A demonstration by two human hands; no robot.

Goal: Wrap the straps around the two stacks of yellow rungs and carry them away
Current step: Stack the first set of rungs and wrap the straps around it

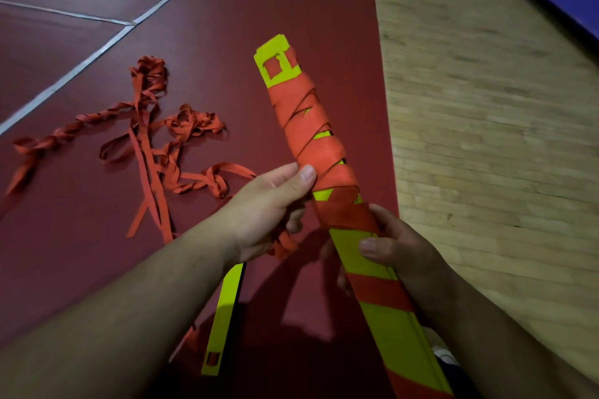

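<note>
- The right hand (402, 249) grips the first stack of yellow rungs (392, 327) around its middle, with the thumb lying on the top face. The stack is held off the floor and slants away from the person.
- The left hand (269, 204) pinches the red strap (311, 126) between thumb and forefinger at the stack's left edge, beside the lowest dense winding.
- The far half of the stack is closely wound. The near half has only two spaced turns.
- The rungs look like flat, stiff, light plastic, and their smooth faces may let the layers slide apart. A grip across the full width, over a winding, should hold them together best.
- The strap is soft, limp webbing, so it probably slackens unless it is kept taut.
- The loose strap (152, 146) lies twisted and tangled on the red mat (291, 10), and it may snag when pulled.
- The second stack (223, 311) lies on the mat below the left forearm and shows no windings.
- A wooden floor (486, 107) borders the mat on the right.
</note>
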